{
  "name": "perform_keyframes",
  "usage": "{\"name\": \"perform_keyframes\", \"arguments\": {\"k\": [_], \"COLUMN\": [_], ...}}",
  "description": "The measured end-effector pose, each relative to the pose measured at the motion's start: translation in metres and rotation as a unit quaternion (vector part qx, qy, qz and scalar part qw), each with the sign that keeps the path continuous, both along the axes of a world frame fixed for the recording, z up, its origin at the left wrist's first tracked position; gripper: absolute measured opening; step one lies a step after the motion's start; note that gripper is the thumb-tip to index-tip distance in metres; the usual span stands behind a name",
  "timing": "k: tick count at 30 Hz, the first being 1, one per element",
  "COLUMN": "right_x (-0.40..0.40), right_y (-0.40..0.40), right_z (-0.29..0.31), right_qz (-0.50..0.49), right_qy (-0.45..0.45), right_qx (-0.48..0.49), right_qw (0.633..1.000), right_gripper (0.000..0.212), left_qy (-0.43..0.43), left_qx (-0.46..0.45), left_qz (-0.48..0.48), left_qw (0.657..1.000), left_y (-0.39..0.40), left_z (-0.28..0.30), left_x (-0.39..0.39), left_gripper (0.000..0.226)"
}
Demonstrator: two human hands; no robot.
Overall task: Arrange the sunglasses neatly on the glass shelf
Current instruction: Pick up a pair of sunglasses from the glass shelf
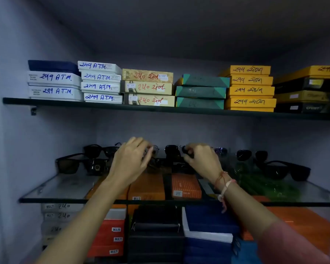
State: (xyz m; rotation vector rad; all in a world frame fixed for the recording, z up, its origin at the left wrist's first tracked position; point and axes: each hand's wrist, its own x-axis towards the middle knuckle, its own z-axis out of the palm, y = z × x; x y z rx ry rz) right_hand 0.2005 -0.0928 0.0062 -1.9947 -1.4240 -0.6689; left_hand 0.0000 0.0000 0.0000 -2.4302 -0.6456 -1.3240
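Observation:
Several dark sunglasses stand along the back of the glass shelf (pixel 65 189). One pair with brown lenses (pixel 72 164) is at the left, another black pair (pixel 101 150) behind it, and a thick black pair (pixel 286 169) at the right. My left hand (pixel 131 161) reaches over the middle of the shelf, fingers curled over a dark pair that it mostly hides. My right hand (pixel 200 159) pinches the lens of a black pair of sunglasses (pixel 176 152) at the centre back. Thread bracelets circle the right wrist.
The upper glass shelf (pixel 160 109) carries stacks of labelled boxes: white, beige, teal and yellow (pixel 251 90). Under the sunglasses shelf lie orange boxes (pixel 186 185), and below are red, black and blue boxes. Grey walls close the left and right sides.

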Motion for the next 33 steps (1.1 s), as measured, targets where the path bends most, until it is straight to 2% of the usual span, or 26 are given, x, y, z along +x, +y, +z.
{"name": "perform_keyframes", "arguments": {"k": [4,6,17,23,30,33], "right_x": [0.014,0.022,0.054,0.069,0.084,0.097], "right_y": [0.014,0.020,-0.004,-0.036,-0.071,-0.083], "right_z": [0.002,-0.001,0.005,0.017,0.034,0.041], "right_qz": [-0.029,-0.020,0.083,0.106,0.018,-0.017], "right_qy": [0.071,0.083,0.073,0.080,0.057,0.060], "right_qx": [-0.155,-0.173,-0.032,0.045,0.080,0.078], "right_qw": [0.985,0.981,0.993,0.990,0.995,0.995], "right_gripper": [0.038,0.032,0.023,0.020,0.021,0.017], "left_qy": [0.015,0.032,0.114,0.040,-0.014,-0.045], "left_qx": [-0.063,-0.078,-0.173,-0.182,-0.194,-0.229], "left_qz": [0.014,0.015,-0.018,-0.069,-0.043,-0.024], "left_qw": [0.998,0.996,0.978,0.980,0.980,0.972], "left_y": [0.020,0.027,0.026,0.009,-0.016,-0.028], "left_z": [-0.002,-0.001,0.016,0.025,0.045,0.051], "left_x": [0.012,0.020,0.062,0.074,0.098,0.117], "left_gripper": [0.024,0.025,0.040,0.020,0.020,0.016]}}
